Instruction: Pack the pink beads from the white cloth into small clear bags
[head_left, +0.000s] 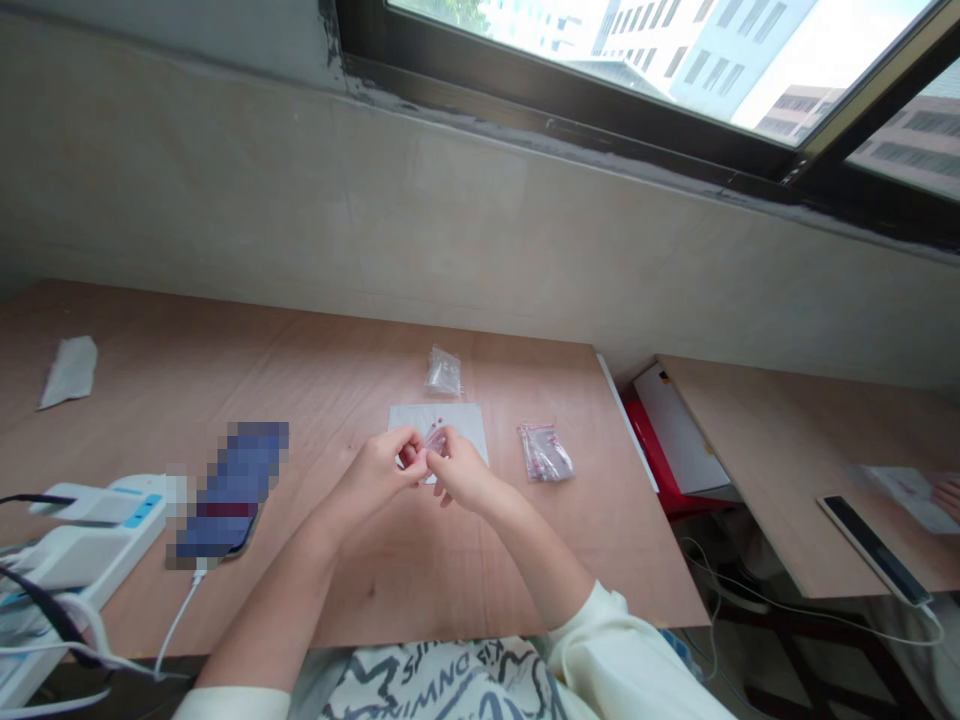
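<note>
My left hand (381,468) and my right hand (466,470) meet over a white sheet of paper (472,422) on the wooden table. Between their fingertips is a small clear plastic bag (434,438) with a reddish tint, and both hands pinch it. Tiny reddish bits show at the bag's top; whether they lie in it or on the paper I cannot tell. Right of the paper rests a stack of clear bags with red edges (546,452). Behind the sheet lies another clear plastic packet (444,372), its contents too small to name.
A phone (232,490) on a charging cable lies to the left, near a white power strip (120,540) with plugs and cords. A white tissue (69,372) is at the far left. Across a gap, a second table (795,440) holds another phone (874,550) and another person's hand (948,494).
</note>
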